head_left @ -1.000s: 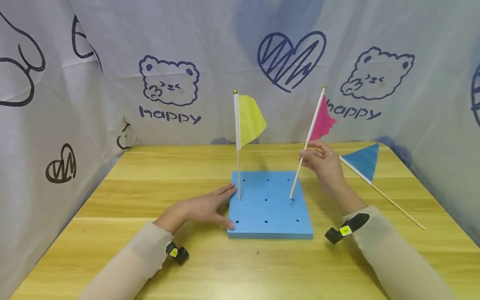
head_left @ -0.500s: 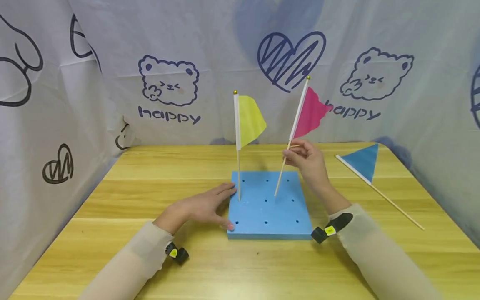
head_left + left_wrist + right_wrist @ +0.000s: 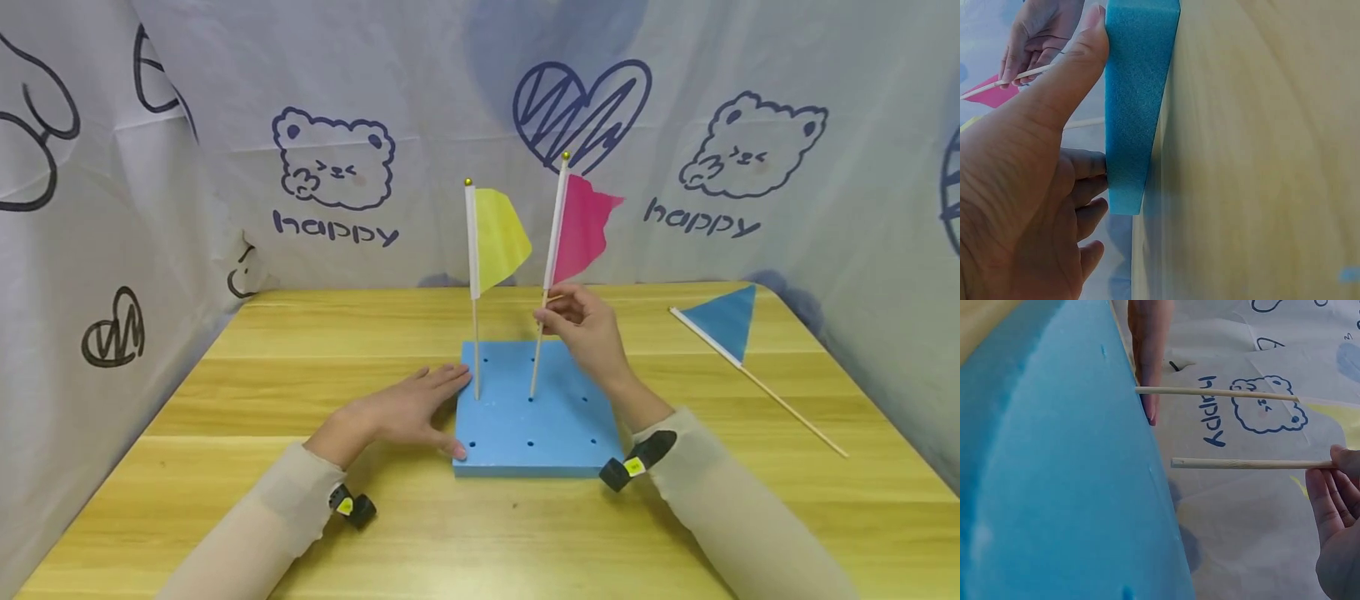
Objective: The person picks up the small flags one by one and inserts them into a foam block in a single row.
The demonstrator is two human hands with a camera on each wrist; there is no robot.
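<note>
A blue foam block (image 3: pixel 555 425) with rows of holes lies on the wooden table. A yellow flag (image 3: pixel 498 237) stands upright in a hole at its left side. My right hand (image 3: pixel 581 325) pinches the stick of a pink flag (image 3: pixel 579 225), whose lower tip sits at the block's middle hole. In the right wrist view that stick (image 3: pixel 1247 464) ends just short of the foam (image 3: pixel 1060 487). My left hand (image 3: pixel 405 412) rests flat against the block's left edge, thumb along its side (image 3: pixel 1079 69).
A blue triangular flag (image 3: pixel 726 321) on a long stick lies on the table (image 3: pixel 225 400) at the right. Printed white cloth walls (image 3: pixel 225 125) close in the back and both sides. Small black wrist cameras sit at both sleeves.
My right hand has carried the pink flag leftward from the block's right side to its middle, and the stick now stands nearly upright. The left hand has stayed put.
</note>
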